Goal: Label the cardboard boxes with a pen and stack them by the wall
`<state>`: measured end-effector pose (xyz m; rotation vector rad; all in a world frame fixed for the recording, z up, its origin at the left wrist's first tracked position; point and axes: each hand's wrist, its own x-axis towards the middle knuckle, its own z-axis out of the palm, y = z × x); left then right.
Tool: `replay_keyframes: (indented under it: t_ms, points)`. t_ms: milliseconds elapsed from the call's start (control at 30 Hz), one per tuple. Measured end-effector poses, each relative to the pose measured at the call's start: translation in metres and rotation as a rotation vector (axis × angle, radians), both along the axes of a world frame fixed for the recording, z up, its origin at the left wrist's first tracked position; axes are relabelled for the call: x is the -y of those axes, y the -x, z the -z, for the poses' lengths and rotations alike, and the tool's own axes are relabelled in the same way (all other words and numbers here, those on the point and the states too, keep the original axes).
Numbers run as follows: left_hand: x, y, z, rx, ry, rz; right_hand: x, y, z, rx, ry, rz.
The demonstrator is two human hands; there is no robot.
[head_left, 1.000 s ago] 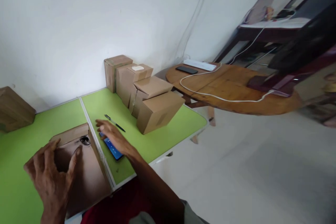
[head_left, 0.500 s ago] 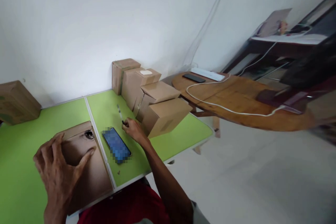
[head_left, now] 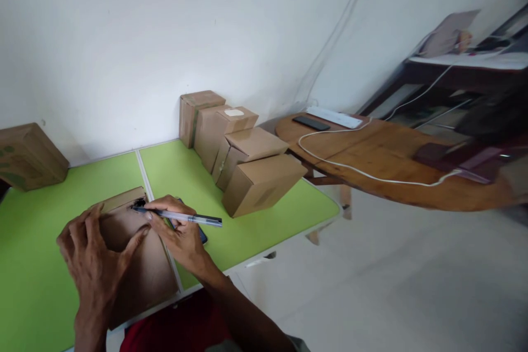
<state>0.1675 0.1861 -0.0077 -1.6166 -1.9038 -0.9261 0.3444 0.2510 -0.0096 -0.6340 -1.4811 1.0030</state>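
A flat cardboard box (head_left: 142, 275) lies near the front edge of the green table, with a black-edged hole or scribbled patch (head_left: 139, 204) at its far right corner. My left hand (head_left: 97, 250) rests on the box's left part, fingers spread and thumb apart. In a writing grip, my right hand (head_left: 181, 234) holds a pen (head_left: 206, 220), its tip at the black patch and its dark end pointing right. Partly hidden under that hand, a phone (head_left: 202, 235) lies on the table just right of the box.
Several cardboard boxes (head_left: 264, 181) stand in a row at the back right of the green table (head_left: 33, 242). Another box (head_left: 33, 157) stands by the wall at left. A wooden table (head_left: 371, 159) at right bears a dark phone (head_left: 311, 122), a white power strip (head_left: 334, 117) and a cable.
My right hand has brought the pen from the table beyond the phone, leftward to the black patch, and now covers much of the phone. My left hand stays on the box.
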Motion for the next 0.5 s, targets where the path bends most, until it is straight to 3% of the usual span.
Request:
replay_keyframes:
  t_ms: [333,500]
  points:
    - [-0.001,-0.002,-0.002,-0.058,-0.018,0.001,-0.005,-0.004,0.006,0.022,-0.237,-0.008]
    - [-0.002,-0.004,-0.004,-0.042,-0.016,-0.005,-0.002,-0.020,0.008,0.073,-0.173,0.013]
